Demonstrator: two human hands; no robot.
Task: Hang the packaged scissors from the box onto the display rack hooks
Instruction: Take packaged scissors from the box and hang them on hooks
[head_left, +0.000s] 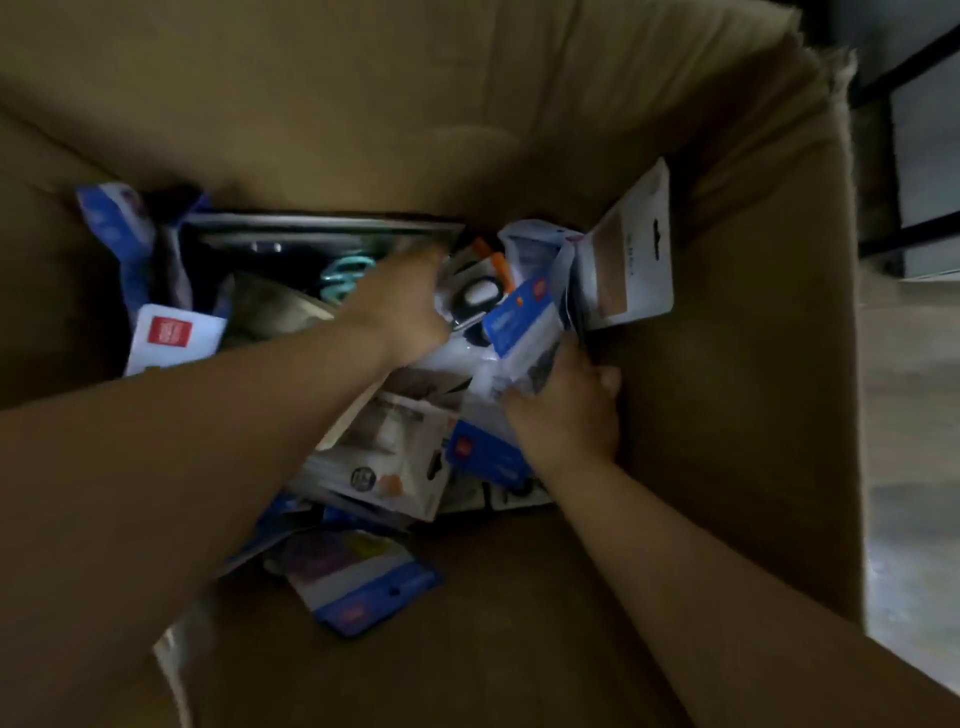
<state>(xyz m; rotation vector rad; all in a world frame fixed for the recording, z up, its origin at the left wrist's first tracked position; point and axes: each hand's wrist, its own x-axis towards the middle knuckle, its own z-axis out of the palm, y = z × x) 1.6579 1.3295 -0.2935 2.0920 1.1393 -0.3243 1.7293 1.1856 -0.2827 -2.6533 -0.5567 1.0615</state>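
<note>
Both hands are deep in the big box (727, 364). The right hand (563, 410) holds a blue scissors pack (522, 319). The left hand (402, 306) digs among more packs; I cannot tell its grip.

Large brown cardboard box (727, 364), flaps open, holding a loose jumble of carded packs lying at mixed angles across its floor. Black-handled packaged scissors (480, 299) near the middle of the heap, tilted, partly covered by a blue-and-white pack (524, 322) standing on edge; white-backed pack (631, 254) with a hang slot leaning upright against the right wall. Blue-edged pack (363, 587) flat and apart at the near side, white card with red label (174, 335) at the left, teal-handled item (343, 278) toward the back; print blurred, unreadable.
</note>
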